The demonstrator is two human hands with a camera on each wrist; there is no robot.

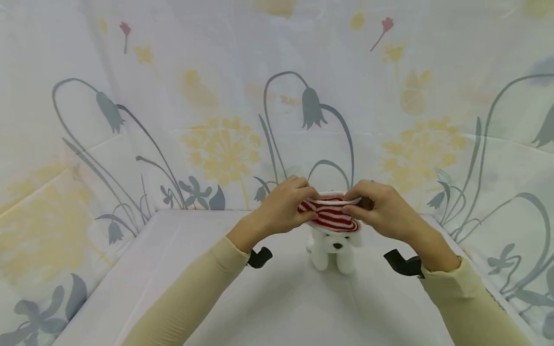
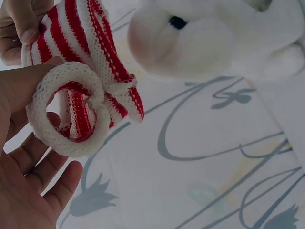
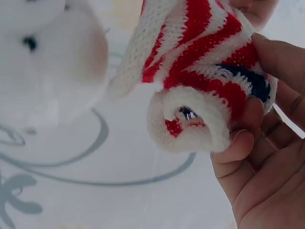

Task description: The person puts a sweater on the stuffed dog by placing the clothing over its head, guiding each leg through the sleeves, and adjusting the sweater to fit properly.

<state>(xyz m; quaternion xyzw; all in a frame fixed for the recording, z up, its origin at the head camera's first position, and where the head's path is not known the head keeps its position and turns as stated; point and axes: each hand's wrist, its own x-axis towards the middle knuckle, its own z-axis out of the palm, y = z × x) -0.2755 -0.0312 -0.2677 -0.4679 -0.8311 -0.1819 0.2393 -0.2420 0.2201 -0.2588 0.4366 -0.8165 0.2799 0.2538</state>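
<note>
A small red-and-white striped knitted garment (image 1: 333, 218) with white ribbed openings is stretched between both hands, above and in front of a white plush dog (image 1: 336, 247). My left hand (image 1: 287, 204) pinches its left side; in the left wrist view a white ribbed cuff (image 2: 71, 148) opens beside the thumb, the lower fingers spread apart. My right hand (image 1: 381, 206) pinches the other side, near a second cuff (image 3: 190, 138) and a dark blue patch (image 3: 248, 81). The dog stands facing me, its head top hidden by the garment.
The dog stands on a white tabletop (image 1: 277, 307). Behind and at both sides hangs a pale cloth (image 1: 216, 57) printed with grey and yellow flowers. Black straps (image 1: 404, 263) are worn at the wrists.
</note>
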